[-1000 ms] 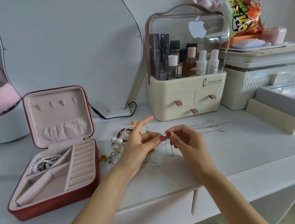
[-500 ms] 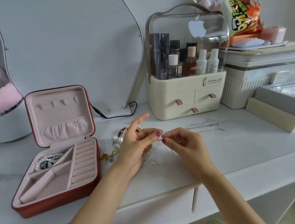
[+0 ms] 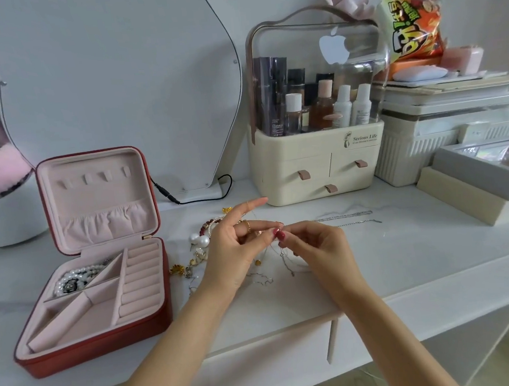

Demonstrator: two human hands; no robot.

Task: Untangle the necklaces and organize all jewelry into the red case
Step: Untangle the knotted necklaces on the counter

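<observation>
Mid-frame, your left hand [image 3: 236, 249] and right hand [image 3: 316, 249] meet thumb to thumb above the white tabletop [image 3: 406, 259], each pinching the same thin silver chain [image 3: 283, 259]; the left index finger sticks out straight toward the cream cosmetics organizer [image 3: 319, 168], the other fingers curled in. Loose ends of the chain dangle under your fingertips, and whether a knot sits between the pinches is too fine to tell. Work it slack: judged from here, pulling the two pinches apart would tighten any snarl, so ease the strands open with your nails and let the free end feed through. Keep the chain lifted off the heap just left of your left hand — pearl drops [image 3: 199, 239], a red bead bracelet [image 3: 209, 223], gold bits [image 3: 178, 268] — or it may catch there again. Two straightened chains [image 3: 351, 218] lie right of centre, apart from the heap. The red case [image 3: 99, 268] stands open at lower left, a pearl strand [image 3: 76, 277] in its rear-left compartment, the front compartments and ring rolls unfilled; most of the sorting looks undone.
</observation>
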